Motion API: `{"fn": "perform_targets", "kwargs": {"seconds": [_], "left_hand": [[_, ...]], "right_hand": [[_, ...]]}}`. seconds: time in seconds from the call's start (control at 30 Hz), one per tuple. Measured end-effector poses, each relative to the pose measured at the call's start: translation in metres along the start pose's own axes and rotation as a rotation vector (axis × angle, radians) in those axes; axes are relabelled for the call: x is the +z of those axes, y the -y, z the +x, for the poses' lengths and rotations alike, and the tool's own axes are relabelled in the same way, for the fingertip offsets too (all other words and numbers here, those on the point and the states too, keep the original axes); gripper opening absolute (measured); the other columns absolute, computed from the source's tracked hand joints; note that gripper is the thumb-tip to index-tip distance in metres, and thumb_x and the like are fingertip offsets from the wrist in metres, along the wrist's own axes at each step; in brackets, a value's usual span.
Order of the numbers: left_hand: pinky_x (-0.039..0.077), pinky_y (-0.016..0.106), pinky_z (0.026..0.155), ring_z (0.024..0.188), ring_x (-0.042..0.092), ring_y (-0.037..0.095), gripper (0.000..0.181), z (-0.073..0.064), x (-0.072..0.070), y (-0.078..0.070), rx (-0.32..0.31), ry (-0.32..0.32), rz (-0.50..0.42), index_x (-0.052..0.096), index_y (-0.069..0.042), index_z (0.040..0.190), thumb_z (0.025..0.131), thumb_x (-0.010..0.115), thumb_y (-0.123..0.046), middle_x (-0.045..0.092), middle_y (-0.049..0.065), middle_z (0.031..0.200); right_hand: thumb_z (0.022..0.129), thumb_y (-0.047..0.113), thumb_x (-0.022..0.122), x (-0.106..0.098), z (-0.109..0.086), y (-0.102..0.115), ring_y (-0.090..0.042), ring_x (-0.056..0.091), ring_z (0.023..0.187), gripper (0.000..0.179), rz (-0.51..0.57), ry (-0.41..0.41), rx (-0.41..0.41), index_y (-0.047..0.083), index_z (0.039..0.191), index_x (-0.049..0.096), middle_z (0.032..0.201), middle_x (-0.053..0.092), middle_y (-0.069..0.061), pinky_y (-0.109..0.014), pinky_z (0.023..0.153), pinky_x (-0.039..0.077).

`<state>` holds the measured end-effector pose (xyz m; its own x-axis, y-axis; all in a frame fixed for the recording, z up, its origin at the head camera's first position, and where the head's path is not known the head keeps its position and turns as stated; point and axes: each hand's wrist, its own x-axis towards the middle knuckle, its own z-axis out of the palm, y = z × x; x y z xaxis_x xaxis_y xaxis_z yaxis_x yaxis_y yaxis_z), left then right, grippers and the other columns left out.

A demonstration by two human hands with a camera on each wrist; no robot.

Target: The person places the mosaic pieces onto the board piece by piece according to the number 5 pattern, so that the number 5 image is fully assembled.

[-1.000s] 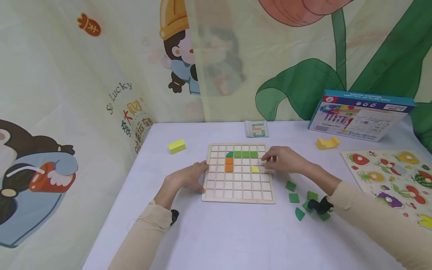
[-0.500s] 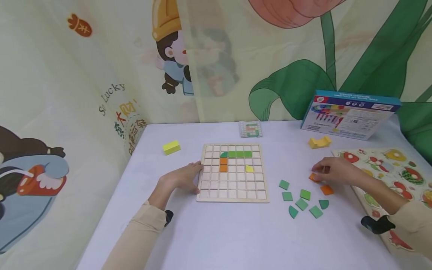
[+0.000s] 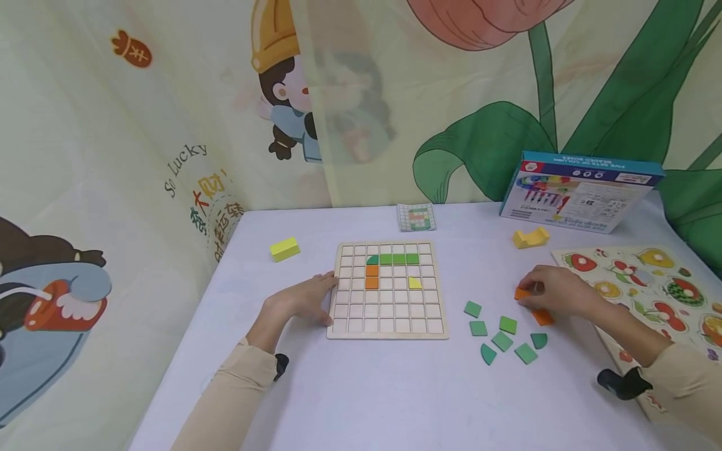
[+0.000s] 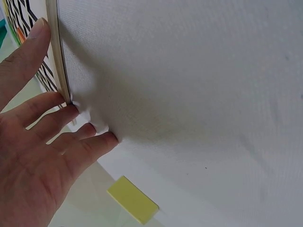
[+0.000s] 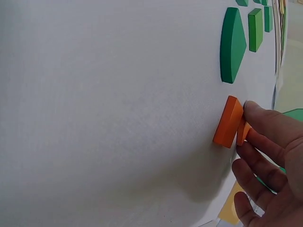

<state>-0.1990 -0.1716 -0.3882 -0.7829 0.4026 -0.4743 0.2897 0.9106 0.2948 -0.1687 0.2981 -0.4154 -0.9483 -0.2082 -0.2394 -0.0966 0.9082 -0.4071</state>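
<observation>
On a white-covered table (image 3: 372, 394), before a curtain (image 3: 197, 94) printed with a cartoon figure and green leaves, a cardboard box (image 3: 581, 194) stands at the back right. The left hand (image 3: 299, 300), fingers apart, touches the left edge of a grid board (image 3: 387, 310). Well apart from the board's right side, the right hand (image 3: 558, 291) pinches an orange tile (image 5: 243, 132) between thumb and fingers; a second orange tile (image 5: 228, 122) lies just beside it, with green pieces (image 3: 502, 341) nearby.

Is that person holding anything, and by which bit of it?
The right hand pinches an orange tile, seemingly by its edges, between thumb and fingers. The left hand only rests against the board.
</observation>
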Motion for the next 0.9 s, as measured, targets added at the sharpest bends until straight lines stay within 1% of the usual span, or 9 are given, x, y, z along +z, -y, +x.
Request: {"fn": "perform_targets", "kwargs": {"seconds": [0.13,0.27,0.37,0.43,0.57,0.7,0.9], "left_hand": [[0.021,0.05,0.122,0.149,0.018,0.035,0.085,-0.001,0.0,0.001,0.002,-0.007,-0.006,0.033,-0.003,0.149,0.079,0.079,-0.019,0.02,0.013,0.162],[0.021,0.05,0.122,0.15,0.018,0.034,0.085,-0.002,0.0,0.001,0.006,-0.008,-0.003,0.033,-0.003,0.149,0.079,0.079,-0.019,0.02,0.013,0.162],[0.021,0.049,0.122,0.15,0.018,0.034,0.085,-0.002,0.0,0.002,0.008,-0.007,-0.006,0.033,-0.004,0.15,0.08,0.079,-0.019,0.02,0.012,0.162],[0.021,0.049,0.122,0.15,0.018,0.034,0.085,-0.002,0.0,0.002,0.008,-0.005,-0.012,0.033,-0.004,0.15,0.079,0.079,-0.019,0.019,0.012,0.162],[0.021,0.049,0.122,0.15,0.018,0.034,0.085,-0.002,0.001,0.001,0.004,-0.005,-0.013,0.033,-0.004,0.149,0.079,0.079,-0.019,0.019,0.012,0.162],[0.02,0.048,0.123,0.15,0.018,0.033,0.085,-0.002,0.002,0.001,0.007,-0.005,-0.006,0.033,-0.004,0.15,0.08,0.078,-0.019,0.019,0.011,0.162],[0.02,0.048,0.123,0.15,0.018,0.032,0.085,-0.002,0.0,-0.001,0.002,-0.007,-0.004,0.033,-0.005,0.15,0.08,0.079,-0.019,0.019,0.01,0.162]], "right_hand": [[0.081,0.023,0.077,-0.001,0.001,0.003,-0.021,0.053,0.084,0.036,0.005,0.008,-0.008,0.002,0.109,0.07,0.098,0.065,-0.011,-0.024,0.066,0.05],[0.082,0.025,0.076,-0.003,0.006,0.011,-0.022,0.052,0.084,0.037,0.024,0.027,0.006,0.003,0.11,0.07,0.099,0.065,-0.012,-0.024,0.063,0.05],[0.082,0.027,0.077,-0.004,0.013,0.02,-0.023,0.054,0.085,0.037,0.028,0.03,0.003,0.004,0.111,0.07,0.102,0.065,-0.013,-0.027,0.065,0.053],[0.082,0.027,0.076,-0.004,0.018,0.029,-0.023,0.055,0.088,0.036,0.021,0.022,-0.016,0.006,0.111,0.071,0.104,0.066,-0.012,-0.03,0.069,0.055],[0.082,0.026,0.076,-0.001,0.032,0.053,-0.022,0.056,0.089,0.033,0.005,0.015,-0.075,0.008,0.109,0.072,0.102,0.067,-0.007,-0.03,0.072,0.054],[0.082,0.022,0.077,0.006,0.045,0.087,-0.021,0.054,0.089,0.028,-0.01,0.009,-0.139,0.01,0.106,0.073,0.1,0.067,-0.004,-0.028,0.072,0.051],[0.08,0.023,0.079,0.021,0.067,0.137,-0.017,0.055,0.084,0.023,-0.042,-0.025,-0.29,0.013,0.101,0.075,0.092,0.066,0.001,-0.025,0.069,0.048]]}}
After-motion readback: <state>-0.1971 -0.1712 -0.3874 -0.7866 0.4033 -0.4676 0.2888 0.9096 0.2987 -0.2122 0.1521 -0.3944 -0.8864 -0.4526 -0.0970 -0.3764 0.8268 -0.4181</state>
